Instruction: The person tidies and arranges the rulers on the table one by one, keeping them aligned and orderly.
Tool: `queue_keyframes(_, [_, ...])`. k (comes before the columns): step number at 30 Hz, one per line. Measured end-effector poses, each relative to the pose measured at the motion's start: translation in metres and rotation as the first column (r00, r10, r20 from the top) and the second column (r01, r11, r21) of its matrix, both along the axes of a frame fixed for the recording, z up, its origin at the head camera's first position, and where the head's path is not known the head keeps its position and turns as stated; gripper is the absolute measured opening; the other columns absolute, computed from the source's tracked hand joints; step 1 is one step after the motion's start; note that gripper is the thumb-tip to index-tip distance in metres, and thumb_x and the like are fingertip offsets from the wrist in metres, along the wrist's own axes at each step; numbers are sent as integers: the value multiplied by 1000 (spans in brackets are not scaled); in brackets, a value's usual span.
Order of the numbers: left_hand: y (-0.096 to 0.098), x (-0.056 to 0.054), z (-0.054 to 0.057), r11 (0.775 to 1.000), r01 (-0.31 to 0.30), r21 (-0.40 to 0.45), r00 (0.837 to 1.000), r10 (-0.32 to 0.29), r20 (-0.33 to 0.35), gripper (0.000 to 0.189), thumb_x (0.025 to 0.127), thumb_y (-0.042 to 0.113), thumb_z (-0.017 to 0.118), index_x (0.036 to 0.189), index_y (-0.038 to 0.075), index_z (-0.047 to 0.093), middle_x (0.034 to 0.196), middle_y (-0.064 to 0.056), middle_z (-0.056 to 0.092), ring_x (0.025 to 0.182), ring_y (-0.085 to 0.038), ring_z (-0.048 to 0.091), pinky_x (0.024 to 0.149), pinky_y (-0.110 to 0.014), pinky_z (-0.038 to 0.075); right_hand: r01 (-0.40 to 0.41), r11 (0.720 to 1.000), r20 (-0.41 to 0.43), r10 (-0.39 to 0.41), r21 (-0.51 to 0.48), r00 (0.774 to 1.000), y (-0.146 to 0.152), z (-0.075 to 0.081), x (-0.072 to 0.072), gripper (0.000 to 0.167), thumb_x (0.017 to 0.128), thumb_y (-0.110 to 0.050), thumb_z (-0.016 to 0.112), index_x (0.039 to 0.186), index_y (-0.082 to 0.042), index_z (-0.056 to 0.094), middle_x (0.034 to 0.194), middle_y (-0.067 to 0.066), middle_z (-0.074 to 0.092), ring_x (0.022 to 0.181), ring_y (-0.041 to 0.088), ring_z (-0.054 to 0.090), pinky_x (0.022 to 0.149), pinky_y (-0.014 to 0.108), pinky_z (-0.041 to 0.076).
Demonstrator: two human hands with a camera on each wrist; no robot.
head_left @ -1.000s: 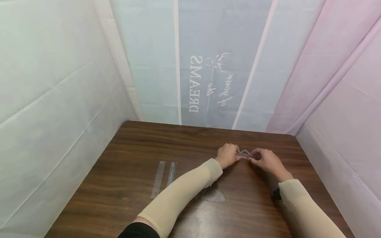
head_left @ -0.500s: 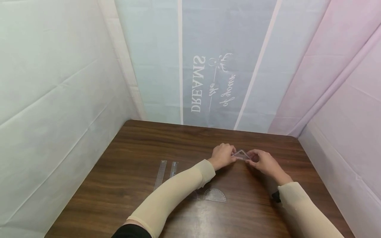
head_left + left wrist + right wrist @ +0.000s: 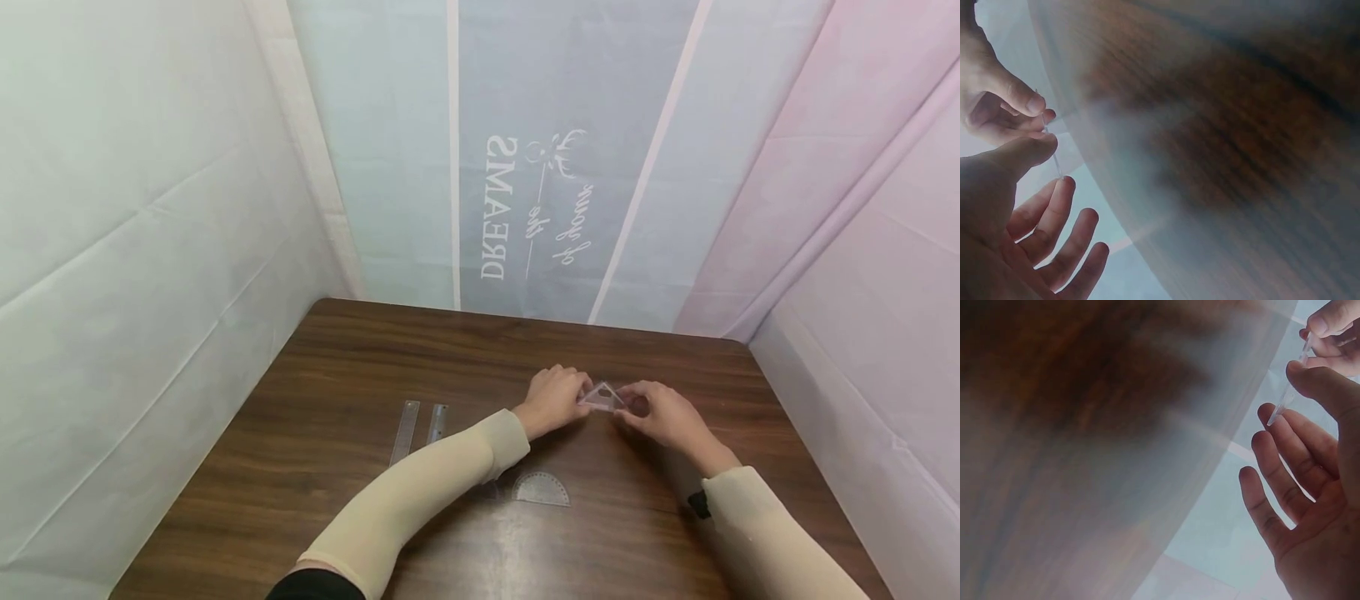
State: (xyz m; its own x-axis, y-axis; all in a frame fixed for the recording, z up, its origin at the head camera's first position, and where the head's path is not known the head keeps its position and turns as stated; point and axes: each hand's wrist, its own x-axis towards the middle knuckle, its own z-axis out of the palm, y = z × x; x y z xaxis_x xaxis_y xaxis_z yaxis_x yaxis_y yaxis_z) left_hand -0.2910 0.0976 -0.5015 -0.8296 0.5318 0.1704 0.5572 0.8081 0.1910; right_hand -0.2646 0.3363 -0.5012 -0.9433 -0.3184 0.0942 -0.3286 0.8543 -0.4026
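Between my two hands is a small clear plastic set square, a triangle with a cut-out in its middle. My left hand pinches its left corner with thumb and fingertips. At the right corner my right hand pinches it the same way. Both wrist views show the set square edge-on as a thin strip, held off the table surface. In the right wrist view, the outer fingers of the right hand spread away from it.
On the brown wooden table lie a clear ruler and a second, bluish ruler, partly behind the left sleeve. A clear protractor lies nearer me, with another clear piece half hidden by the sleeve. Cloth walls enclose the table.
Both hands have shifted slightly left and toward me with the set square between them. The left forearm has drawn back, uncovering more of the protractor. The rulers stay in place.
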Motion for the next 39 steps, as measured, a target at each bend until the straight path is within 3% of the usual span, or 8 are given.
queue_keyframes(14, [-8, 19, 2, 998, 60, -34, 998, -61, -25, 39, 95, 52, 81, 125, 28, 77, 101, 14, 71, 88, -7, 59, 75, -23, 46, -39, 999, -31, 39, 21, 999, -3, 4, 21, 32, 90, -21, 89, 116, -6, 76, 102, 2, 73, 91, 17, 67, 77, 44, 58])
queue_keyframes(28, [-6, 47, -2, 992, 113, -56, 990, -117, -77, 42, 93, 57, 81, 124, 29, 76, 96, 20, 68, 83, -3, 57, 72, -18, 43, -134, 991, -10, 134, -13, 991, 10, 4, 45, 34, 87, -18, 92, 114, -10, 75, 105, -3, 73, 95, 16, 70, 85, 50, 62])
queue_keyframes(39, [-6, 68, -1, 984, 153, -93, 986, -158, -51, 41, 92, 57, 81, 120, 28, 77, 95, 21, 69, 82, -2, 58, 70, -18, 41, -210, 977, -29, 210, -26, 977, 14, 2, 64, 32, 85, -16, 93, 110, -13, 73, 98, -9, 69, 85, 6, 64, 72, 31, 57])
